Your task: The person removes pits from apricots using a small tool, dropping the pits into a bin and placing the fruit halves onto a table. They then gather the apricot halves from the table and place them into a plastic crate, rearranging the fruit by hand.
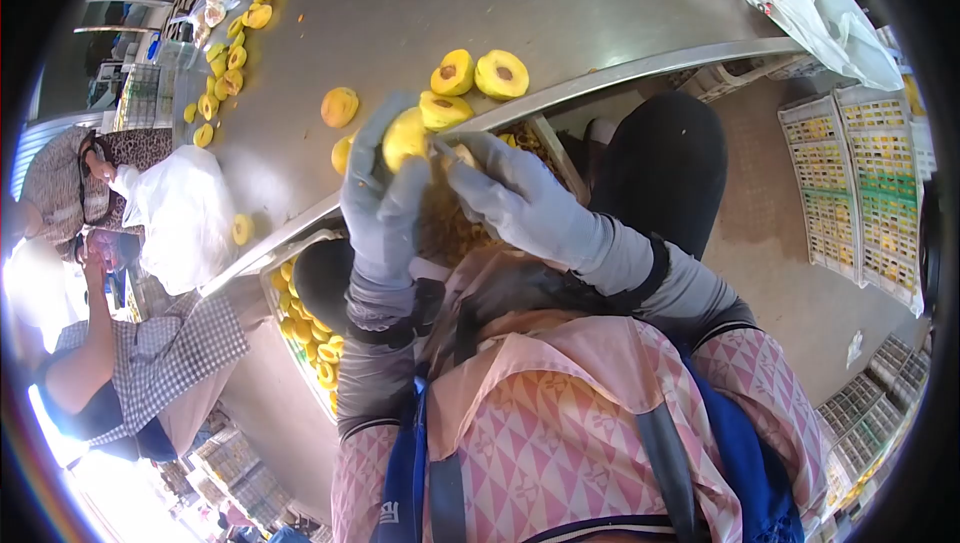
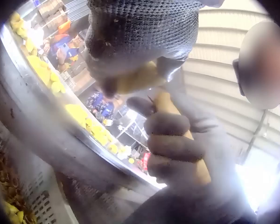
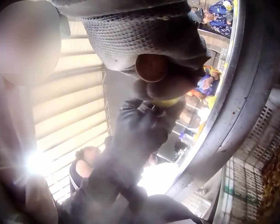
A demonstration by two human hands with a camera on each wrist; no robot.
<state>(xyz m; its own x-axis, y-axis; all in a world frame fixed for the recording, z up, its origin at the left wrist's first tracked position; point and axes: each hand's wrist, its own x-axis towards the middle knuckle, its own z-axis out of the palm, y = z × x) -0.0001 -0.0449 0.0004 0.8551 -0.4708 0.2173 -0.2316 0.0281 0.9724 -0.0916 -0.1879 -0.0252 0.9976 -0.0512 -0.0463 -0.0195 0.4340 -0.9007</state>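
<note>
In the head view my gloved left hand holds a yellow peach up by the metal table's edge. My gloved right hand is close beside the fruit. It grips a small tool with a wooden handle, fingers wrapped round it, and a thin dark tip points toward the peach in the left wrist view. The handle's round end sticks out of the fist in the right wrist view. Cut peach halves with brown centres lie just beyond the hands, near a rounded peach piece.
The metal table carries a row of peach halves at the left. Below its edge are a bin of brown scraps and a crate of yellow fruit. White crates stand right; a person with a white bag is left.
</note>
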